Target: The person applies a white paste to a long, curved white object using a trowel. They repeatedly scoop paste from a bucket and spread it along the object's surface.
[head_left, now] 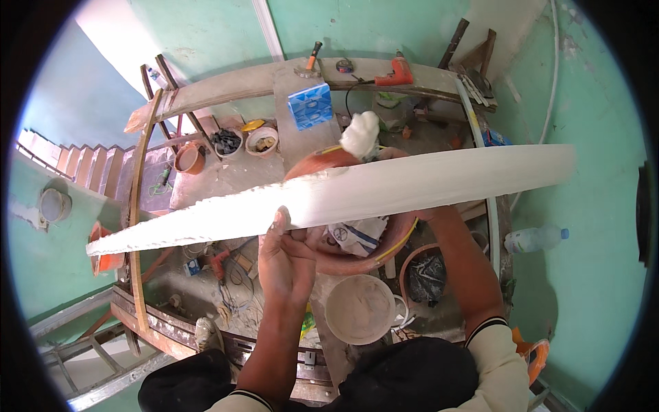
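A long white plaster cornice strip (384, 185) stretches across the view, tilted up to the right, with a ragged left part and a smoother right part. My left hand (285, 257) grips its near edge around the middle, thumb on the face and fingers curled below. My right hand (430, 211) passes behind the strip, and a few fingers show at its far edge; most of the hand is hidden. Close to those fingers is a fluffy white lump (360, 135); whether the hand touches it I cannot tell. Under the strip stands a reddish basin (405, 240) containing a white printed bag (360, 233).
A plank scaffold surrounds me, its far plank (240, 86) carrying a hammer (312, 58), a tape measure (344, 66) and a red drill (396, 72). Nearby are a blue box (310, 106), a round pale bucket (360, 309), a water bottle (535, 239) and a ladder (110, 364).
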